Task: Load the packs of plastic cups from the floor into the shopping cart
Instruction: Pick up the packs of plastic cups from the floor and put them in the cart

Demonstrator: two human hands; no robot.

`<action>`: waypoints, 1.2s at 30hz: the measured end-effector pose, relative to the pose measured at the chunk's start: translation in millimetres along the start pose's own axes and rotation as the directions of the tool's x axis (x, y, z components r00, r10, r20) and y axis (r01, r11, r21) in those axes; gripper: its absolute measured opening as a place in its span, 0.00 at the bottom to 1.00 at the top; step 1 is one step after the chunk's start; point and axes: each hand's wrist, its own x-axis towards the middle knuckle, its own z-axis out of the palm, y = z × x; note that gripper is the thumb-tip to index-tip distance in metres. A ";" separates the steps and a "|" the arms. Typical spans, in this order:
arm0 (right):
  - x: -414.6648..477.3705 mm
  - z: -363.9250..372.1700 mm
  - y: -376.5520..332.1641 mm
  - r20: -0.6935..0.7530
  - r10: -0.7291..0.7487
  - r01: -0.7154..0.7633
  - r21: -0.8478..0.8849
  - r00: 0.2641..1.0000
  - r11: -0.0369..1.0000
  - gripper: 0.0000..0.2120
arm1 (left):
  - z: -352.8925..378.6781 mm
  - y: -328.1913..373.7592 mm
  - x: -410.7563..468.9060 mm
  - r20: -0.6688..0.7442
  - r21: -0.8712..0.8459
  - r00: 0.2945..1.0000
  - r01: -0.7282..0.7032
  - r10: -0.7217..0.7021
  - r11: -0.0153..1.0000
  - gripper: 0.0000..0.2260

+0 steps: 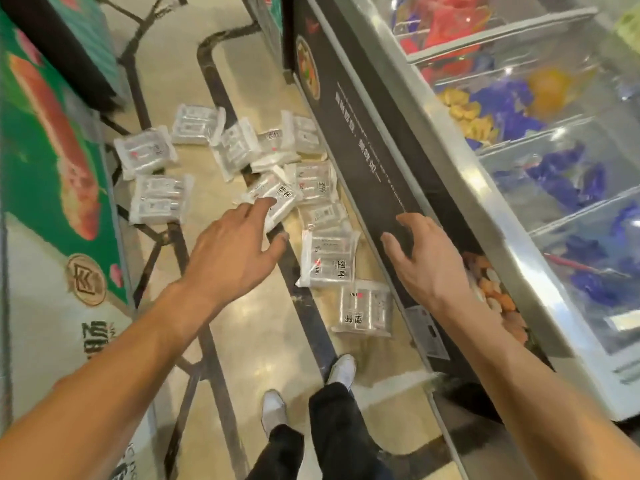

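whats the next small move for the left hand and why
Probably lower the left hand onto the pack at its fingertips and grip it. Both it and the right hand are open and empty, and the other packs all lie on the floor.

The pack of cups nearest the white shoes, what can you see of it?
The pack of cups is a see-through plastic wrapper with white ends, black printed characters and a small red mark. It lies flat on the shiny floor, right beside the freezer's dark base.
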 end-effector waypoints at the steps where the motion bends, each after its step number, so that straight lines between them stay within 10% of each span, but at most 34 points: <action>1: 12.7 13.7 16.1 0.008 0.018 -0.018 0.000 1.000 1.000 0.24 | 18.1 0.9 19.1 0.014 0.005 1.000 -0.006 0.006 1.000 0.26; 12: 66.9 242.1 217.0 0.066 0.275 -0.277 0.033 0.959 0.960 0.23 | 288.8 3.0 193.6 0.180 0.040 0.971 -0.168 0.158 0.985 0.27; 27: 48.8 634.6 526.3 0.215 0.526 -0.542 0.015 0.823 0.841 0.43 | 822.7 -85.9 212.3 0.331 0.023 0.942 -0.073 0.062 0.997 0.36; 36: 58.1 713.9 577.9 0.229 0.595 -0.637 0.312 0.770 0.705 0.48 | 910.4 -93.4 214.7 0.412 -0.391 0.910 0.218 -0.041 0.894 0.52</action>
